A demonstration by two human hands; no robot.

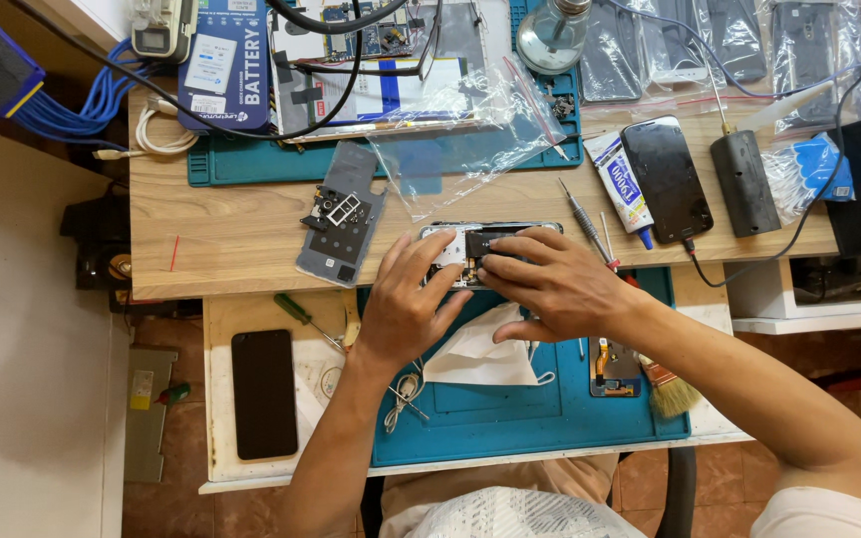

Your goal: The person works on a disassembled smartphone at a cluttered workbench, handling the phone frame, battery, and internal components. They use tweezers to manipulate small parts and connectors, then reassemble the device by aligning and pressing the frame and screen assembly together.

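Both hands, left hand [406, 309] and right hand [550, 284], press fingertips on the opened phone [490, 254], lying left-right.

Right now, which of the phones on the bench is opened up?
The phone under both hands, at the wooden bench's front edge: its insides show. The black phone at lower left and the one beside the glue tube lie closed, untouched.

A wooden workbench [241, 234] (light-grained) stands over a reddish tiled floor [166, 503].
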